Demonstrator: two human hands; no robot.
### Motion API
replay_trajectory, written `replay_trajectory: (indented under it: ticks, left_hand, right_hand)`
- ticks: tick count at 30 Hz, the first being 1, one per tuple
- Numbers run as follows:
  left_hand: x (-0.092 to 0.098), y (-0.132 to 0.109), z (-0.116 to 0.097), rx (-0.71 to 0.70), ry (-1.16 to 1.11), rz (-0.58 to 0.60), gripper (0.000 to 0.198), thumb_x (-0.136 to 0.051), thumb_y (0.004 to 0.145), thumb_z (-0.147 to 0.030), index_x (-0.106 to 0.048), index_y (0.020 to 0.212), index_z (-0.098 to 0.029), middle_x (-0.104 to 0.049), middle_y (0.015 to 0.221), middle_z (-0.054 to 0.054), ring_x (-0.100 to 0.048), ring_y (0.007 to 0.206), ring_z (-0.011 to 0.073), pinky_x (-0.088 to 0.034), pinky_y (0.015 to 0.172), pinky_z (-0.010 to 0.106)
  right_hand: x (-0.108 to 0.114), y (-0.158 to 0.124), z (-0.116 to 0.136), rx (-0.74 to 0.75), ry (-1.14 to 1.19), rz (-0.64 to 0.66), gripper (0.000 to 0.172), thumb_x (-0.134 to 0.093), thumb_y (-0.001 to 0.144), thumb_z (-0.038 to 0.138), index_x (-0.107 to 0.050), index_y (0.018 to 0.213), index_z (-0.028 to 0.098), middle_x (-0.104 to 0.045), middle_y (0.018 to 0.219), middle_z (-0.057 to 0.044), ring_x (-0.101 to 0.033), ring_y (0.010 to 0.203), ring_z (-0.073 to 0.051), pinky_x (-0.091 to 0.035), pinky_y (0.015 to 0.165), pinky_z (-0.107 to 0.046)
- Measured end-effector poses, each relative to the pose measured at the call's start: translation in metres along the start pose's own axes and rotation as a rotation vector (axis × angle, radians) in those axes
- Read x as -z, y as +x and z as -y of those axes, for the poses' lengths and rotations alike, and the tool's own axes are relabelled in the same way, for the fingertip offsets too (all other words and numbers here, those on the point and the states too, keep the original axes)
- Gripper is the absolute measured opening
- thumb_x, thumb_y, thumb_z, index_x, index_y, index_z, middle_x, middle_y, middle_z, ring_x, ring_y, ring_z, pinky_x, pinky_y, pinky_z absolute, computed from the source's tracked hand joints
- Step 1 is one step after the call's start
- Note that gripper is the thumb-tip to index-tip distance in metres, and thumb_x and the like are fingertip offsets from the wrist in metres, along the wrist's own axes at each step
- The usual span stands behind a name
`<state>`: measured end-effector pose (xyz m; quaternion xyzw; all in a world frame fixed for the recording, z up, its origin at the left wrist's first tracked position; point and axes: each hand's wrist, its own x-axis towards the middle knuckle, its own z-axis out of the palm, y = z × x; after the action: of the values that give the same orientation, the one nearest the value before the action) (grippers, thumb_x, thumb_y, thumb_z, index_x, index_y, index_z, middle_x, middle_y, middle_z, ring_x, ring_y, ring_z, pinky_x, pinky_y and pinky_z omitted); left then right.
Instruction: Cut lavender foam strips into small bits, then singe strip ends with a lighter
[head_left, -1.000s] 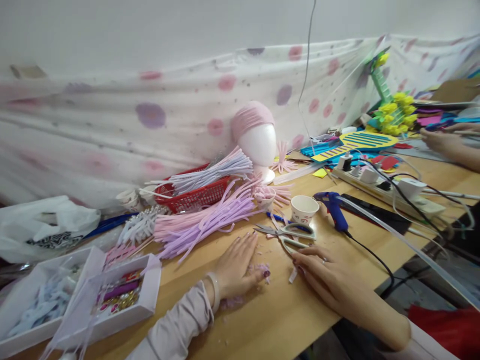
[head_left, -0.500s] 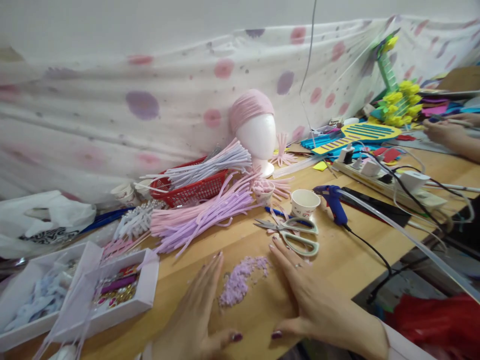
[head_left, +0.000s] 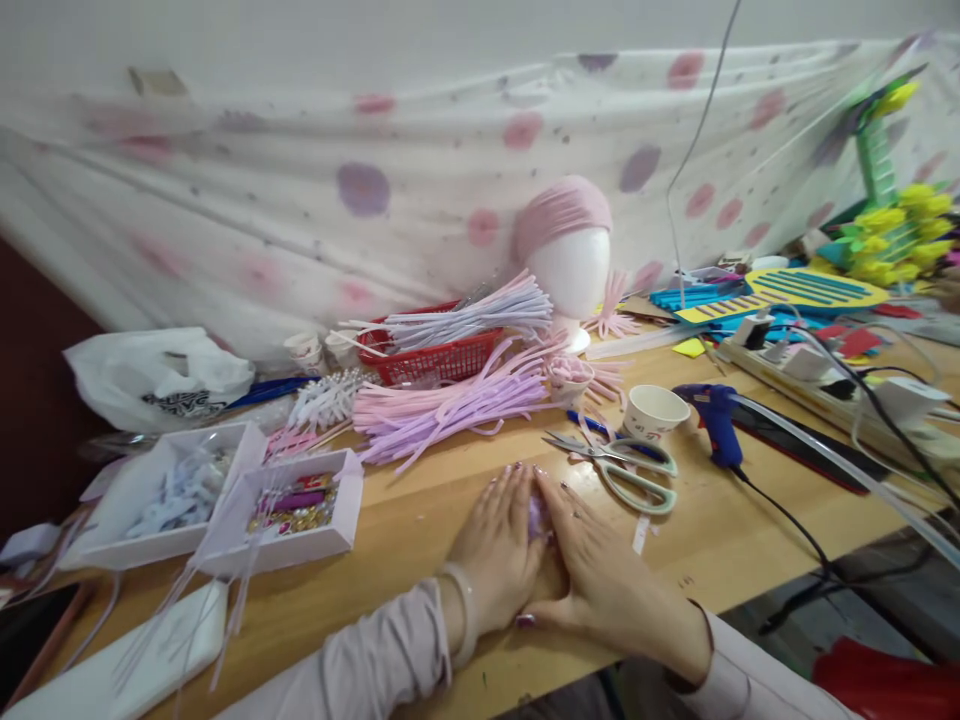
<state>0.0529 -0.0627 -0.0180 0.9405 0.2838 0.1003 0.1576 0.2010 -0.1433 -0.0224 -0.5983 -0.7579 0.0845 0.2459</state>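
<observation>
My left hand (head_left: pixel 495 545) and my right hand (head_left: pixel 600 575) lie flat on the wooden table (head_left: pixel 735 530), fingers stretched out and pressed together side by side. Between them they cup a small heap of lilac scraps (head_left: pixel 535 517), mostly hidden under the palms. Scissors with pale green handles (head_left: pixel 626 470) lie just beyond my right fingertips. A bundle of pink and lilac foam strips (head_left: pixel 450 410) lies past my left hand.
A white foam head with a pink cap (head_left: pixel 568 255) stands at the back beside a red basket (head_left: pixel 442 355). A paper cup (head_left: pixel 655 410), a blue glue gun (head_left: pixel 712 425), a power strip (head_left: pixel 832 385) and two white trays (head_left: pixel 285 515) surround the spot.
My hands were apart around the spread scraps; they have closed together over the heap. The view has shifted left.
</observation>
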Motion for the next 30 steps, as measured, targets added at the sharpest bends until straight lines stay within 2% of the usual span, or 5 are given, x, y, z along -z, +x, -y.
replay_trajectory:
  ticks: [6, 11, 22, 26, 30]
  left_hand:
    - [0.012, 0.02, 0.024, 0.062, -0.11, -0.15, 0.06, -0.025, 0.091, -0.034, -0.016, 0.142, -0.002, -0.022, 0.149, 0.021, -0.019, 0.139, 0.0244, -0.022, 0.113, 0.046]
    - [0.023, 0.028, 0.059, 0.045, 0.003, -0.009, 0.067, -0.023, 0.09, -0.049, -0.024, 0.141, -0.005, -0.024, 0.149, 0.019, -0.018, 0.139, 0.0252, -0.018, 0.113, 0.047]
    - [0.027, -0.008, -0.01, -0.23, -0.487, 0.135, 0.062, -0.026, 0.091, -0.045, -0.02, 0.143, -0.012, -0.042, 0.141, 0.015, -0.04, 0.129, 0.0236, -0.032, 0.107, 0.041]
    - [0.048, -0.031, 0.013, -0.033, -0.614, -0.047, 0.052, -0.028, 0.092, -0.042, -0.032, 0.137, -0.016, -0.04, 0.142, 0.013, -0.037, 0.131, 0.0229, -0.032, 0.108, 0.041]
    - [0.064, -0.05, 0.045, 0.132, -0.514, -0.281, 0.036, -0.039, 0.09, -0.037, -0.049, 0.117, -0.017, -0.055, 0.124, 0.011, -0.048, 0.119, 0.0226, -0.037, 0.103, 0.042]
  right_hand:
    - [0.001, -0.002, 0.003, -0.099, 0.086, -0.039, 0.131, -0.07, 0.056, 0.063, 0.014, 0.145, 0.013, -0.02, 0.147, -0.025, -0.03, 0.132, -0.035, -0.035, 0.102, -0.051]
    - [-0.002, 0.001, 0.006, -0.137, 0.08, -0.081, 0.13, -0.071, 0.056, 0.062, 0.012, 0.145, 0.014, -0.022, 0.146, -0.026, -0.029, 0.132, -0.037, -0.03, 0.104, -0.054]
    - [0.001, 0.004, 0.008, -0.084, 0.057, -0.094, 0.113, -0.065, 0.07, 0.047, 0.012, 0.144, 0.009, -0.024, 0.144, -0.027, -0.028, 0.133, -0.034, -0.033, 0.103, -0.05]
    - [0.003, 0.01, 0.011, -0.065, 0.0, -0.074, 0.106, -0.061, 0.072, 0.058, 0.003, 0.145, 0.014, -0.029, 0.142, -0.023, -0.031, 0.13, -0.034, -0.033, 0.101, -0.052]
    - [0.008, 0.022, 0.015, -0.011, -0.057, 0.021, 0.057, -0.051, 0.083, 0.051, -0.04, 0.131, 0.023, -0.05, 0.119, -0.014, -0.046, 0.111, -0.028, -0.038, 0.094, -0.047]
